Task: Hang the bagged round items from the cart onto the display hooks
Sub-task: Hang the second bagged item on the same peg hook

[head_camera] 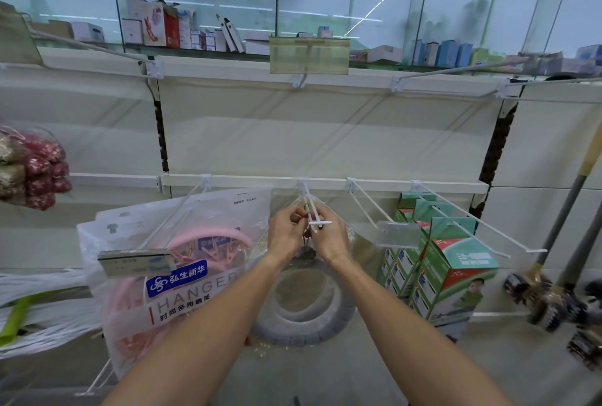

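A grey round item [304, 317] in a clear plastic bag hangs low in the middle, below both hands. My left hand [286, 233] and my right hand [329, 236] pinch the top of that bag at the tip of a white display hook [312, 207] on the lower rail. The bag's top is bunched between the fingers right at the hook's crossbar end; whether it is threaded onto the hook I cannot tell. To the left, bagged pink round hangers [182, 275] labelled HANGER hang on another hook. The cart is not in view.
Green boxed goods [452, 268] hang on hooks to the right, behind a clear label holder [397, 234]. Mop handles [566, 210] lean at far right. Red and gold bagged items [32, 167] hang at left. The upper rail carries bare hooks and a price tag holder [309, 55].
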Action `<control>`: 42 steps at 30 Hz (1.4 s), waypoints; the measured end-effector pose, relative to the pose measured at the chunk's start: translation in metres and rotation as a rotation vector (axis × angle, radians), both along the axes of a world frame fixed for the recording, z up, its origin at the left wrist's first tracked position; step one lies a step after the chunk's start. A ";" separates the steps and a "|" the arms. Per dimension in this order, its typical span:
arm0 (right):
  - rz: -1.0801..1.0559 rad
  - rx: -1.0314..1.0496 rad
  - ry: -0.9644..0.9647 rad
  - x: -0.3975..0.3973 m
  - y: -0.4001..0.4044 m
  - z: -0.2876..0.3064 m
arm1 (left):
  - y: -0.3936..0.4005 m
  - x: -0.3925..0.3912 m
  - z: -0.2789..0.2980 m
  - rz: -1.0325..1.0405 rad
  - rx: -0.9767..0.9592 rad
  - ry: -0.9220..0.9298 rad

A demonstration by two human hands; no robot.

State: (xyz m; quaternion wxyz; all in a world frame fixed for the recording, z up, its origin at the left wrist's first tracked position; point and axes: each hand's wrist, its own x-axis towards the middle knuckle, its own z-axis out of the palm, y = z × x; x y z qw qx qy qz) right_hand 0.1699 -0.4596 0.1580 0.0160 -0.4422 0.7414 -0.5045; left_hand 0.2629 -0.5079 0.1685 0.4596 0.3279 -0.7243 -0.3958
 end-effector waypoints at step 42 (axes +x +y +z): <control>-0.117 0.169 0.004 0.030 0.170 -0.023 | 0.111 0.030 -0.047 -0.379 -0.234 -0.327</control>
